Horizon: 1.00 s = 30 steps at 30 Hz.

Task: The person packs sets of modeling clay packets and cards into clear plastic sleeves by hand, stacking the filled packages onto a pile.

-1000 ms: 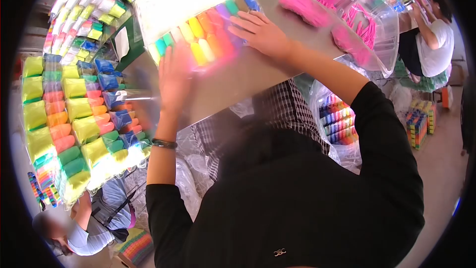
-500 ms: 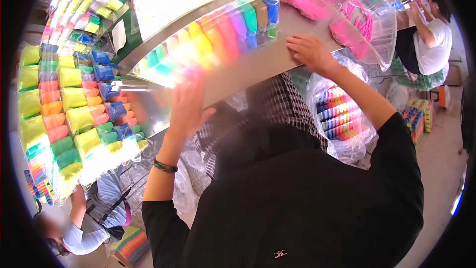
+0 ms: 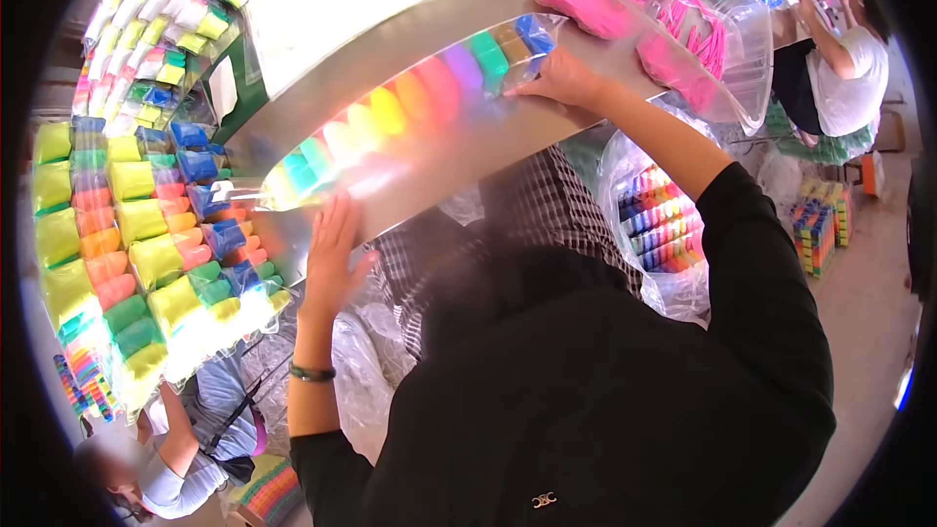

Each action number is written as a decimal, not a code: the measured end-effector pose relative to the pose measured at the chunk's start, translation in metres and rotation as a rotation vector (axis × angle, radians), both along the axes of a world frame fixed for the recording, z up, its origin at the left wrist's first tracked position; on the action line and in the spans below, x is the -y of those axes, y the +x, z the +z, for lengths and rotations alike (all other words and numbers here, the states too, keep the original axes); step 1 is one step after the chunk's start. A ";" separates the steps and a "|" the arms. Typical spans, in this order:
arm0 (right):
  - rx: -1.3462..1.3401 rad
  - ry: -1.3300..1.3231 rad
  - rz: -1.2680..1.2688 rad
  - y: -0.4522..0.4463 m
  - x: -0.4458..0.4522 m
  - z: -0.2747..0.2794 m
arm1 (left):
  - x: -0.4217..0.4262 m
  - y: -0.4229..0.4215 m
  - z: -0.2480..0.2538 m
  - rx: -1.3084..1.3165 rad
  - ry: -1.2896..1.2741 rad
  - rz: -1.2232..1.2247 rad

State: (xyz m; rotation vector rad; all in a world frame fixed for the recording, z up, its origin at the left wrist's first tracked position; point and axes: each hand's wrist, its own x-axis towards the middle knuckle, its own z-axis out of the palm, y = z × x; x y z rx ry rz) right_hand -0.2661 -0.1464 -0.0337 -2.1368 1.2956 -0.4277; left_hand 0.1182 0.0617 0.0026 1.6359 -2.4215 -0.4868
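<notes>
A long clear plastic bag [image 3: 415,98] lies across the metal table, holding a row of soft-looking coloured packets from blue and brown through purple, pink and yellow to teal. My right hand [image 3: 564,80] grips the bag's right end, by the blue and brown packets, with thumb and fingers closed on the film. My left hand [image 3: 335,252] is at the table's near edge, just below the bag's left end. Its fingers are stretched out and hold nothing; whether the fingertips touch the bag I cannot tell.
Stacks of similar bagged colours [image 3: 146,224] stand at the left. A clear plastic bin [image 3: 747,88] with pink tools sits at the back right. A large open bag [image 3: 664,224] of coloured packs is below the table. One person [image 3: 849,68] works at far right, another [image 3: 185,439] at lower left.
My right hand has moved left onto the bag's right end and closed on it. My left hand has drawn down and left, off the bag's face. The bag lies flatter and slightly nearer me.
</notes>
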 end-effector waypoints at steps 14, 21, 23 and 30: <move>-0.008 -0.479 0.296 -0.013 -0.010 0.002 | 0.054 0.012 -0.026 -0.097 -0.490 0.191; -0.231 -0.623 0.292 -0.043 -0.056 0.040 | 0.018 -0.011 0.038 0.468 -0.388 0.078; -0.021 -0.246 0.020 -0.042 -0.077 0.048 | 0.046 -0.032 0.051 0.236 -0.375 0.096; 1.115 1.038 -0.301 -0.019 -0.172 -0.005 | 0.146 -0.067 0.040 -0.310 0.695 -0.198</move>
